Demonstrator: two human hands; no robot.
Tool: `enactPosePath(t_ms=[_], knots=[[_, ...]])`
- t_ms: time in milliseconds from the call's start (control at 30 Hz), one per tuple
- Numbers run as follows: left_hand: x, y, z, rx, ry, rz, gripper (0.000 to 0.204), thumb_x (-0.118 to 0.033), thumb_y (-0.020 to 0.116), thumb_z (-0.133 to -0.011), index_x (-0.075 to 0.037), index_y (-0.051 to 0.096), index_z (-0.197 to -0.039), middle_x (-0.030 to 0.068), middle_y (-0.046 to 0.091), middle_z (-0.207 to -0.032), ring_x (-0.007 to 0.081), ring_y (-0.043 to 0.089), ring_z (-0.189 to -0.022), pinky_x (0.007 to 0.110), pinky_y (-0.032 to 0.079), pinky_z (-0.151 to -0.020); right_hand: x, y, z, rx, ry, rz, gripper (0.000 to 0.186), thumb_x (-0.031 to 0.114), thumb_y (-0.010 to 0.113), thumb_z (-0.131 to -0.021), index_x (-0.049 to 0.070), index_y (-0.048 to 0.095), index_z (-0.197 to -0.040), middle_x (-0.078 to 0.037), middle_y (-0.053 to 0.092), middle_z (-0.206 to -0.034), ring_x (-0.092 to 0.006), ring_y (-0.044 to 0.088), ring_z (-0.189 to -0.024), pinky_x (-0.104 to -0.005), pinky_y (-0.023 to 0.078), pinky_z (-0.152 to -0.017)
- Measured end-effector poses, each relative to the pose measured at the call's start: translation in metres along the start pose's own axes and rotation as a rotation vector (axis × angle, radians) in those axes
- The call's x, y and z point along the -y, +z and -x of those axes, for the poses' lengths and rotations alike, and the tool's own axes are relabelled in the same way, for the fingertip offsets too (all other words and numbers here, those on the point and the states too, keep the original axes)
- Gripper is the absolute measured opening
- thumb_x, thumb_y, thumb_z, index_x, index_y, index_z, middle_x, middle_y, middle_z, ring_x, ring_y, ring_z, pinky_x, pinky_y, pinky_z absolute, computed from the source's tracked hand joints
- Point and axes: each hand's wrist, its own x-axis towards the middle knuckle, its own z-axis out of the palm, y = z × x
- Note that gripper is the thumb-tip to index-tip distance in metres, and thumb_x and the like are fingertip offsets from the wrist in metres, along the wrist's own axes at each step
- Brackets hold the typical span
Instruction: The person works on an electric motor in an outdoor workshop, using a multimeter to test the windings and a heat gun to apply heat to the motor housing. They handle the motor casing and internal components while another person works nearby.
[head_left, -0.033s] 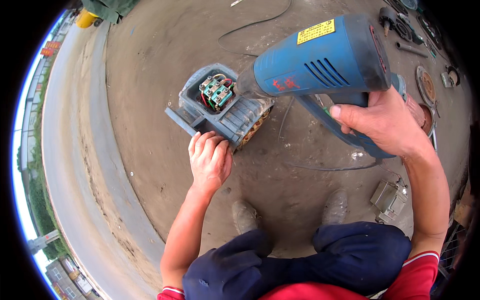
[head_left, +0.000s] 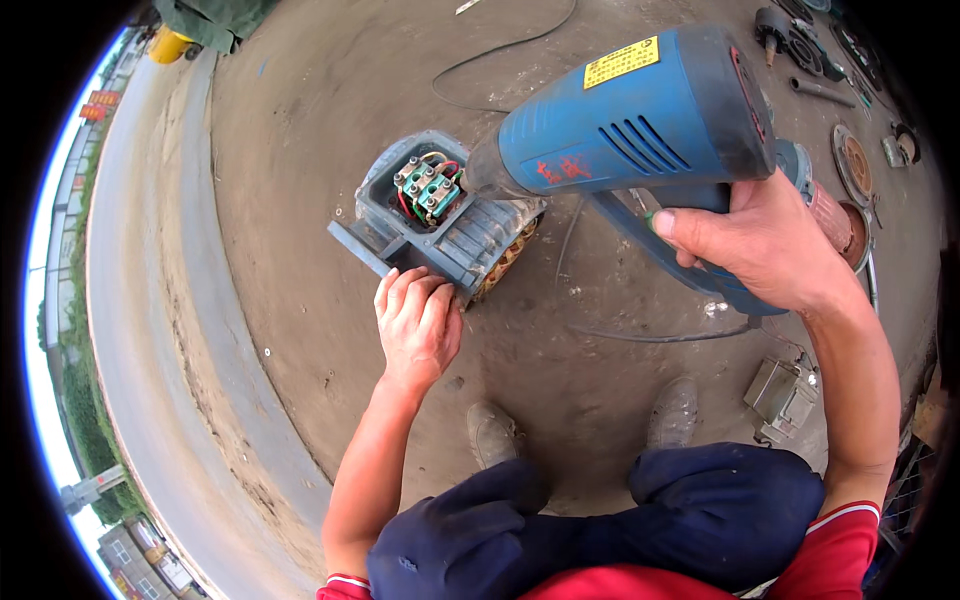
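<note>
My right hand is wrapped round the handle of a large blue power tool, apparently an electric impact wrench, with a dark tapered nose and a yellow label. Its nose points left, overlapping the right edge of the terminal box of a grey electric motor. Inside the uncovered box sits a green terminal block with metal studs and coloured wires. Whether the nose touches anything is unclear. My left hand curls its fingers over the motor's near edge, beside its flat grey foot. The fingertips are partly hidden.
A dark cable lies on the dirt ground below the tool. A small metal box stands near my right foot. At the right are round metal parts and a pipe. A paved strip runs along the left.
The blue tool and my right hand have shifted slightly left in the picture. My left hand stays on the motor.
</note>
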Motion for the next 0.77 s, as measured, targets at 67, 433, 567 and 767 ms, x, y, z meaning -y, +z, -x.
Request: enactPosePath(t_ms=[67,433,567,767], knots=[[0.000,-0.006,-0.003,0.033,-0.014,0.024,0.031,-0.002,0.074,-0.071,-0.007,0.065,-0.100,0.0066,0.065,-0.104,0.0273,0.062,-0.106,0.049,0.040,-0.105,-0.011,-0.001,-0.005,-0.018,-0.051,-0.046,0.040,0.012,0.068,-0.084,0.000,0.061,-0.122,-0.002,0.061,-0.092,-0.0089,0.051,-0.066,-0.0282,0.047,-0.061],[0.045,-0.031,-0.167,0.347,-0.194,0.085,0.026,-0.005,0.053,-0.088,0.000,0.069,-0.108,0.0132,0.064,-0.117,0.0337,0.056,-0.113,0.041,0.045,-0.098,-0.046,-0.029,-0.028,0.010,-0.142,-0.113,0.050,0.013,0.075,-0.087,-0.001,0.055,-0.131,-0.006,0.065,-0.101,-0.0109,0.058,-0.072,-0.0291,0.052,-0.065],[0.061,-0.017,-0.188,0.634,-0.131,0.045,0.033,-0.013,0.047,-0.089,-0.001,0.072,-0.106,0.0151,0.060,-0.126,0.0339,0.053,-0.118,0.040,0.043,-0.102,-0.061,-0.038,-0.016,-0.051,-0.114,-0.125,0.047,0.012,0.074,-0.087,-0.001,0.056,-0.128,-0.005,0.064,-0.091,-0.0104,0.057,-0.071,-0.0284,0.051,-0.065],[0.063,-0.014,-0.204,0.802,-0.220,0.192,0.036,-0.017,0.044,-0.089,0.002,0.069,-0.106,0.0172,0.053,-0.138,0.0312,0.049,-0.126,0.039,0.037,-0.110,-0.085,-0.051,-0.012,-0.086,-0.127,-0.188,0.042,0.010,0.073,-0.087,-0.001,0.058,-0.125,-0.005,0.063,-0.084,-0.0100,0.057,-0.071,-0.0273,0.049,-0.064]])
